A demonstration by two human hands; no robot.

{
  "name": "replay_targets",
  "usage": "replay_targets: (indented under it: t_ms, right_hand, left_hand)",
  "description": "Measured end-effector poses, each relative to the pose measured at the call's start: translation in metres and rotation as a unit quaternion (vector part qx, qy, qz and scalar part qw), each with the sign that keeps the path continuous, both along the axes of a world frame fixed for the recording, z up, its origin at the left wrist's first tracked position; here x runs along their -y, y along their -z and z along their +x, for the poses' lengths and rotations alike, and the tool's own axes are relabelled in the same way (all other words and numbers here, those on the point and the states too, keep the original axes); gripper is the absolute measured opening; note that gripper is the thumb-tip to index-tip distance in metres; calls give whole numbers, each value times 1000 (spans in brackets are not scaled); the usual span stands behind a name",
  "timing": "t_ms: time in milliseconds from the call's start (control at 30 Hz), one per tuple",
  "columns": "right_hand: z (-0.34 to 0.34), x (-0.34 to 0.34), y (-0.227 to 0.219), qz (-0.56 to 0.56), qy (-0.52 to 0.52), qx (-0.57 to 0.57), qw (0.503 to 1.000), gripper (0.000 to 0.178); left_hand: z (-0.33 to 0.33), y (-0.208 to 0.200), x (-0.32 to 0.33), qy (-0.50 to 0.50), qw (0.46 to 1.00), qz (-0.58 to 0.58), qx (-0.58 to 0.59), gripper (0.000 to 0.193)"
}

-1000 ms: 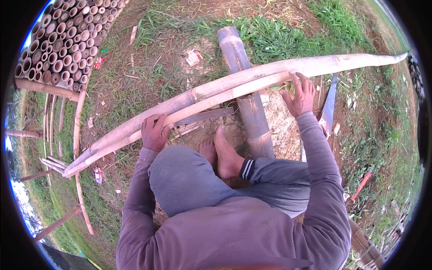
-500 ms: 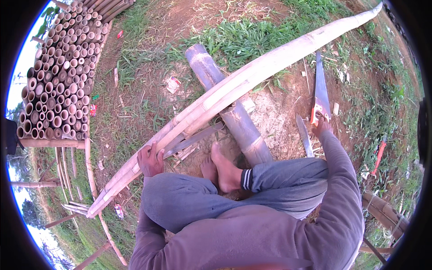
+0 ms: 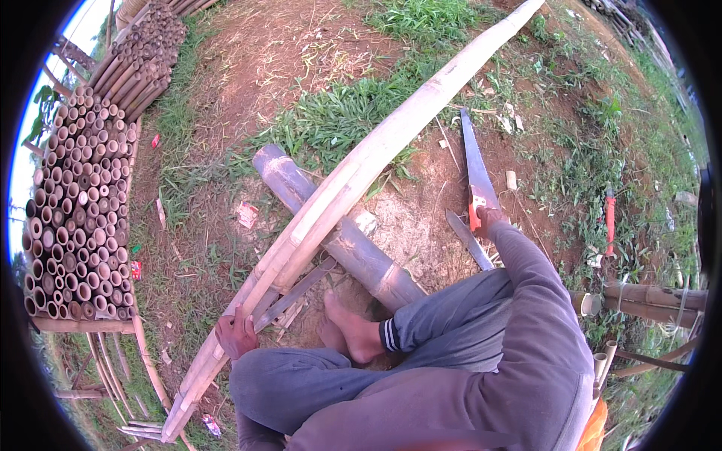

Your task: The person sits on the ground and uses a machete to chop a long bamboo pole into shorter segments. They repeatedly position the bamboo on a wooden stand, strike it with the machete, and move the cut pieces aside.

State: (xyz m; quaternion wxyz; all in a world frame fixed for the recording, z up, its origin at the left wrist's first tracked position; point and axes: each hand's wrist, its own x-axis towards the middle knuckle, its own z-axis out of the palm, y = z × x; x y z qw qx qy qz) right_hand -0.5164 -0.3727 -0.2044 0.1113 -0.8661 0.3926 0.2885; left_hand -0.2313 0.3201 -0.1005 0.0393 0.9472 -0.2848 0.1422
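A long pale bamboo pole point(image 3: 368, 161) runs from the lower left to the far right, lying across a thick dark bamboo log point(image 3: 376, 263). My left hand point(image 3: 238, 334) grips the pole near its lower left end, fingers over its edge. In front of my right knee, my right hand point(image 3: 492, 221) is closed around the orange handle of a handsaw point(image 3: 475, 158). The saw lies low over the soil, its blade pointing away from me. Beside that hand rests a wide flat blade point(image 3: 468, 239). Another dark blade-like strip point(image 3: 297, 295) sits under the pole by my feet.
A large stack of cut bamboo tubes point(image 3: 79, 214) stands on a rack at the left. An orange-handled tool point(image 3: 610, 222) lies in the grass at the right, with tied bamboo poles point(image 3: 654, 301) nearer me. Pale sawdust point(image 3: 398, 218) covers the soil by the log.
My view has turned, so the scene sits lower and farther left. Both hands keep their holds on the pole and the saw.
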Motion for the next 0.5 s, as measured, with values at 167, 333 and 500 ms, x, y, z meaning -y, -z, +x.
replay_targets:
  t_ms: [167, 333, 500]
  right_hand:
    - [-37, 33, -1, 175, 256, 455, 835, 46]
    - [-15, -9, -97, 243, 476, 679, 503, 28]
    - [-49, -34, -118, -38, 354, 780, 515, 25]
  left_hand:
    - [7, 5, 14, 21, 999, -24, 6, 55]
    - [1, 0, 5, 10, 1000, -26, 7, 53]
    - [2, 2, 19, 19, 999, -45, 15, 52]
